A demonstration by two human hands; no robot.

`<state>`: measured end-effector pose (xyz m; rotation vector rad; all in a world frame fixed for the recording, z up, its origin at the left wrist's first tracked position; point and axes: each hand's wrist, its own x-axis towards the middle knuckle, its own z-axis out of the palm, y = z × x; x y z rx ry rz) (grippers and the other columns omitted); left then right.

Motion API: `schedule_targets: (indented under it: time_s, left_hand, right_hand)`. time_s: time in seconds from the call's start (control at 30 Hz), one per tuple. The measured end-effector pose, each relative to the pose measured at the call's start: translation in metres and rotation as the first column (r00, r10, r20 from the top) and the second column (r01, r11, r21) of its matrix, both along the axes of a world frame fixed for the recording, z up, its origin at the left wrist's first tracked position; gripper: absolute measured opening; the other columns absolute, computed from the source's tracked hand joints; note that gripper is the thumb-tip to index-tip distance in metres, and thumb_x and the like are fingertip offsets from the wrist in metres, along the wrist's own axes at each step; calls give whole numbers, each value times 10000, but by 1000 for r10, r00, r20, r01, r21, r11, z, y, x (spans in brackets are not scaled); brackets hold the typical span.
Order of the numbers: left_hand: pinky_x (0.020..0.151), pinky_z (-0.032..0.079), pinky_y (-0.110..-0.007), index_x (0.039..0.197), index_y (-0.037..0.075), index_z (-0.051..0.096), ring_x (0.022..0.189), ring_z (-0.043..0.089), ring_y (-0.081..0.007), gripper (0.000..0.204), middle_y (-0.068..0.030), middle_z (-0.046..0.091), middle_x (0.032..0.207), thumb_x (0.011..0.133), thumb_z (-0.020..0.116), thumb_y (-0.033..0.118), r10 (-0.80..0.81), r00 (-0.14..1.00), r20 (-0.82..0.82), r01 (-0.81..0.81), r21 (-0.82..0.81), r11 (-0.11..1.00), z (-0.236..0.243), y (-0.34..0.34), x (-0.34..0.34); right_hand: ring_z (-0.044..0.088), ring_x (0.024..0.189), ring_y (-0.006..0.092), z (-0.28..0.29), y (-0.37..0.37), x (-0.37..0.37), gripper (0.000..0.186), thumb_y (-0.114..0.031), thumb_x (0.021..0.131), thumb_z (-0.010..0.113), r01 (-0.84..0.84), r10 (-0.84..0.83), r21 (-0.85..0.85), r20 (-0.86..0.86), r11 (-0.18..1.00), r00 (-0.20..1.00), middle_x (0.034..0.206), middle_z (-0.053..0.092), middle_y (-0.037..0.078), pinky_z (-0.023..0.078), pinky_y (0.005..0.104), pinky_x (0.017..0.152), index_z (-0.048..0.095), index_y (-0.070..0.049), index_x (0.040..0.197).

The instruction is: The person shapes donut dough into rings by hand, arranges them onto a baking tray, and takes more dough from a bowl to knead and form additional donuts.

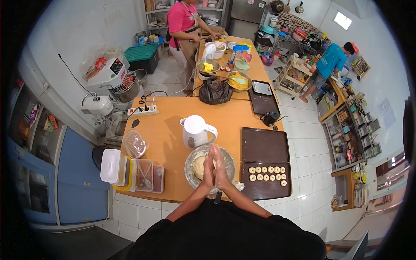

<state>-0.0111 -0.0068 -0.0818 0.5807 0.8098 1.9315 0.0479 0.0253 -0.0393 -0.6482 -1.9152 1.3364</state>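
At the left of the tabletop (164,115) we had stacked food containers (113,167), their contents partly hidden by lids and glare. Next came the metal bowl (189,171), with the pale dough (198,166) inside it, near the front edge; the white kettle (195,132) stood just beyond. Over the bowl, our left hand (209,170) was flat, fingers straight, palm turned in against our right hand (222,169), equally flat; the two were pressed together or nearly so. We judged this to be shaping by palm, and thought the next move called for light, even pressure. Whether a piece lay between the palms we couldn't tell, and the hands hid much of the bowl's inside. To the right, dough rings (272,177) sat in rows on the dark tray (262,191).
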Motion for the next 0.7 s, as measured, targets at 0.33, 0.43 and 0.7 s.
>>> schedule_targets:
  time_s: [0.33,0.43,0.7]
  left_hand:
    - [1217,44,-388,1571,46,119,1513,66,-247,702,-124,134,1635,1046,132,513,-40,993,-108,38,-22,999,23,-3,-2]
    - [1215,21,-388,1573,49,115,1516,39,-256,722,-118,94,1644,1041,149,536,-1,985,173,14,-77,997,31,3,-15]
    - [1201,149,-400,1562,62,202,1478,194,-266,714,-155,213,1604,1032,220,541,-52,993,-110,42,-88,995,-11,-16,1]
  right_hand:
    - [127,1488,389,-1,0,2,696,-516,1045,170,14,-20,48,122,999,992,1595,197,207,94,458,1210,198,-38,1550]
    - [141,1486,379,-13,0,5,689,-502,1051,167,-36,28,62,127,997,991,1590,213,208,104,442,1209,217,-20,1540]
    - [194,1474,373,-6,1,-6,767,-579,1026,217,-13,12,-73,-20,997,1000,1575,243,219,116,428,1207,265,8,1518]
